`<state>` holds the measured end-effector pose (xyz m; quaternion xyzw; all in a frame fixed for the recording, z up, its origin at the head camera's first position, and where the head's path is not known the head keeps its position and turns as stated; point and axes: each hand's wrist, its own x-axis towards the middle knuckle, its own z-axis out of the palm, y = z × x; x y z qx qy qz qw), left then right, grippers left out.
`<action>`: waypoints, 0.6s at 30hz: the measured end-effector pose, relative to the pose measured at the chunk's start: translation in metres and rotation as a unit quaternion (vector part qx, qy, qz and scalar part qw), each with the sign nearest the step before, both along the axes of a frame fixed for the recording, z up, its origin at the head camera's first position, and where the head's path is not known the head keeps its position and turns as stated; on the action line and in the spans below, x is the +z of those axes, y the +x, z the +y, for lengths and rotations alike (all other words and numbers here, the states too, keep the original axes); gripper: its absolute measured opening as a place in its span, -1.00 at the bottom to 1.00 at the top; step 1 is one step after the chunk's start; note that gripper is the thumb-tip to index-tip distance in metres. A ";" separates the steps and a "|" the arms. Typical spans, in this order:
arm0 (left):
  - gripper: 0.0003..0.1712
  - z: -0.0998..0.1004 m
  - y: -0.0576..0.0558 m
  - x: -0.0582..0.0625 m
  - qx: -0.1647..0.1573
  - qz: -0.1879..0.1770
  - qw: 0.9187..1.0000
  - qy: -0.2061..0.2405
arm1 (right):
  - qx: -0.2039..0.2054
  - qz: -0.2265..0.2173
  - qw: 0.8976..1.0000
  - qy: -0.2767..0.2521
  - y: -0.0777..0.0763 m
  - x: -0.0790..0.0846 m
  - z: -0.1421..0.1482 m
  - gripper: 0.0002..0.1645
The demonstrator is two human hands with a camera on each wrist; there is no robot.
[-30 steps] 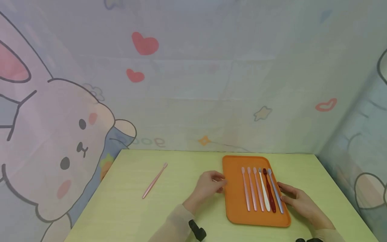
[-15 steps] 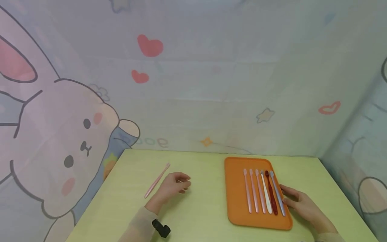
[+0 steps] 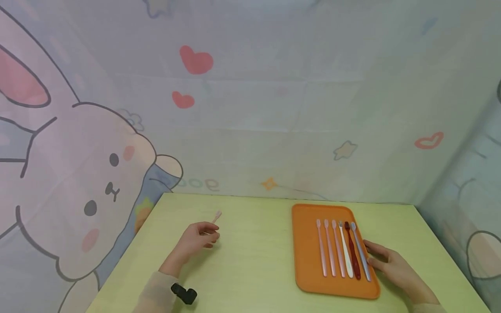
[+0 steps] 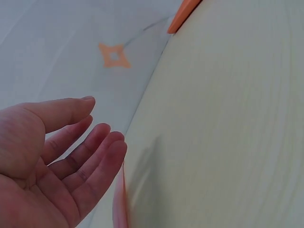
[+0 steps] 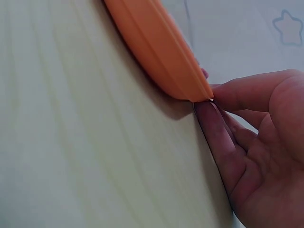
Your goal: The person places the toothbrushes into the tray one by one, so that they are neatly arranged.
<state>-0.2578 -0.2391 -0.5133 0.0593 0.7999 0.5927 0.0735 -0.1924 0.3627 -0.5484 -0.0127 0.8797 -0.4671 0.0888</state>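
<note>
My left hand [image 3: 192,241] hovers over a lone pink toothbrush [image 3: 218,215] at the left of the table, fingers loosely bent and nothing in them. Its handle is hidden behind the hand in the head view; the left wrist view catches a pink strip [image 4: 118,204] of it beneath the fingers. On the right, my right hand [image 3: 391,265] holds the right rim of an orange tray [image 3: 307,261] between thumb and fingertips. Side by side on the tray lie three pink toothbrushes [image 3: 330,250], a white one [image 3: 346,254], a dark red one [image 3: 353,252] and a pale blue-violet one [image 3: 362,254].
The light yellow-green table [image 3: 258,252] spans the front, with bare surface between the left hand and the tray. A printed cloth wall [image 3: 250,108] stands along its back edge and another cloth side [image 3: 465,182] at the right.
My left hand has moved leftward from the tray's left edge to the lone pink toothbrush. The right hand stays at the tray's right rim. The view has shifted slightly.
</note>
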 end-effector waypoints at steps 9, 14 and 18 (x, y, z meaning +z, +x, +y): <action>-0.60 -0.030 0.000 0.003 0.038 0.005 0.999 -0.006 | 0.005 0.013 1.000 0.005 0.003 0.003 -0.002 -0.19; -0.56 -0.044 0.001 0.003 0.043 0.011 0.999 -0.008 | 0.005 0.009 1.000 0.005 0.003 0.004 -0.002 -0.20; -0.55 -0.055 -0.001 -0.001 0.054 0.005 0.999 -0.002 | 0.005 0.008 1.000 0.006 0.002 0.004 -0.001 -0.19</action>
